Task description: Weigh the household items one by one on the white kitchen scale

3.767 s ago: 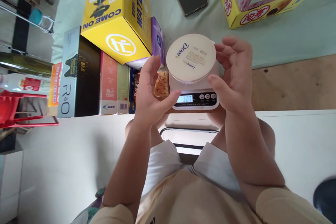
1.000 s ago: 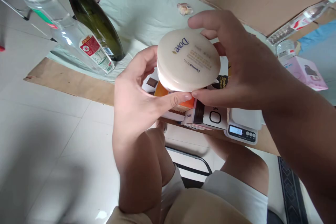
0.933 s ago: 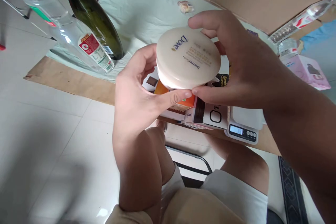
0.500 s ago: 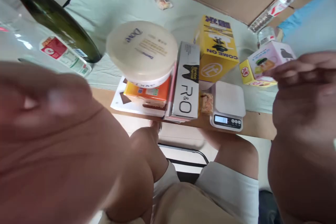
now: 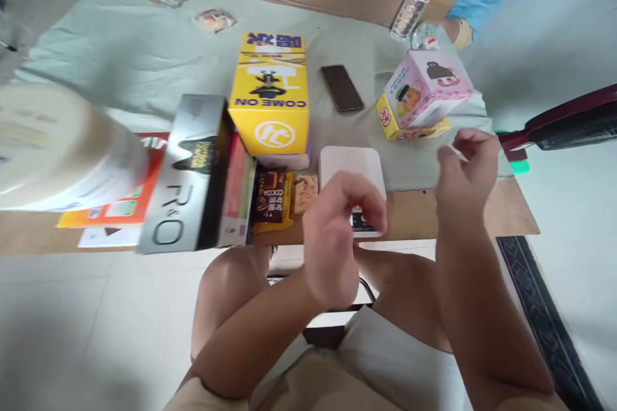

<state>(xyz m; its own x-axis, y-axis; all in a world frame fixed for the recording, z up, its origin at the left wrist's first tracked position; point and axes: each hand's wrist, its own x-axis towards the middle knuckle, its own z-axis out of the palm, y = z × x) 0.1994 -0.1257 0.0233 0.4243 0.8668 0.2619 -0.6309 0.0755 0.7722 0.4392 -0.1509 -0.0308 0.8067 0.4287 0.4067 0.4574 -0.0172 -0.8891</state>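
White kitchen scale (image 5: 349, 157) at the near edge of the desk (image 5: 414, 225), its control panel partly covered by the left hand (image 5: 337, 237). That hand is half-curled above it; the palm is turned out of view, so I cannot tell whether it holds anything. The right hand (image 5: 465, 170), slightly blurred, is loosely curved with a narrow gap between thumb and fingers, nothing visible inside.

With so little rim in front of the scale, a careless wrist could press its buttons or nudge it over the edge. The right hand is just beside a pink box (image 5: 434, 83) perched on a yellow carton (image 5: 393, 125); a sideways knock could tip that stack.

Close left of the scale lie a wrapped snack (image 5: 304, 189) and a cocoa packet (image 5: 270, 196), then a tall yellow box (image 5: 270, 103) and a silver box (image 5: 178, 167), which crowd any sideways move on that side. Farther left, a large cream jar (image 5: 62, 148), blurred and cut off by the frame, appears to rest on an orange pack (image 5: 147, 189); if that shifted, the jar could slide. Beyond the scale, a dark phone (image 5: 342, 87) lies flat.
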